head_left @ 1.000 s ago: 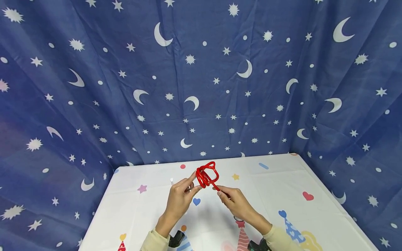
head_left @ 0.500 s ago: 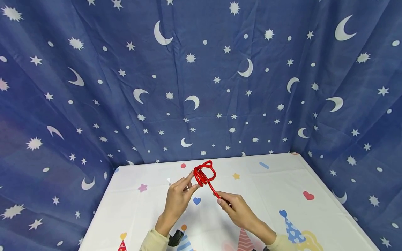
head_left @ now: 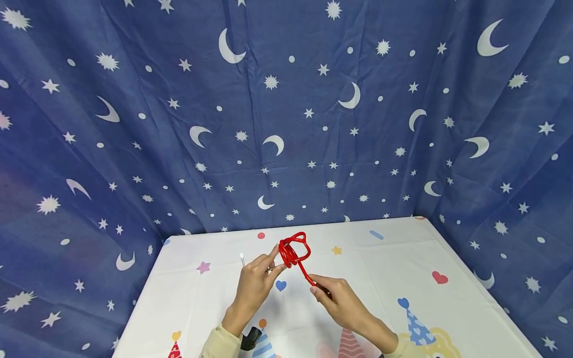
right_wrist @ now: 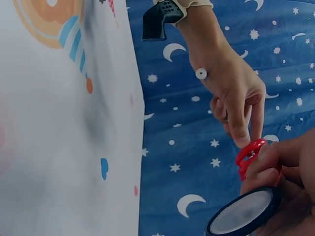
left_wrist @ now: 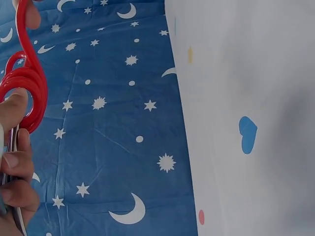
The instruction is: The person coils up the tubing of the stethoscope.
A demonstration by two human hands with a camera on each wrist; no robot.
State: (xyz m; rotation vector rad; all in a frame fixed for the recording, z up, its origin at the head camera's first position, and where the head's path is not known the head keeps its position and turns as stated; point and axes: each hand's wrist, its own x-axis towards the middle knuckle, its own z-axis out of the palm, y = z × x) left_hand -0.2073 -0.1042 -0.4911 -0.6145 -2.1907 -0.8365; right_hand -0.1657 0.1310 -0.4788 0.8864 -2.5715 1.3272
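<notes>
Grips the tail (head_left: 305, 273) of a red stethoscope (head_left: 287, 252) in the curled fingers of the right hand (head_left: 343, 301), with the dark-rimmed chestpiece (right_wrist: 242, 212) just beside. Slightly farther off, clasps the coils (left_wrist: 40, 93) and metal ear tubes (left_wrist: 14, 140) in the fingers of the left hand (head_left: 254, 283), nearer to the bundle than the right. Lies ahead and leftward of the right fingers. Runs its straight tail along a far-left to near-right axis; points its top loop toward the curtain (head_left: 295, 124), a white ear tip (head_left: 241, 256) leftward. Hangs above the white counter (head_left: 389, 278).
</notes>
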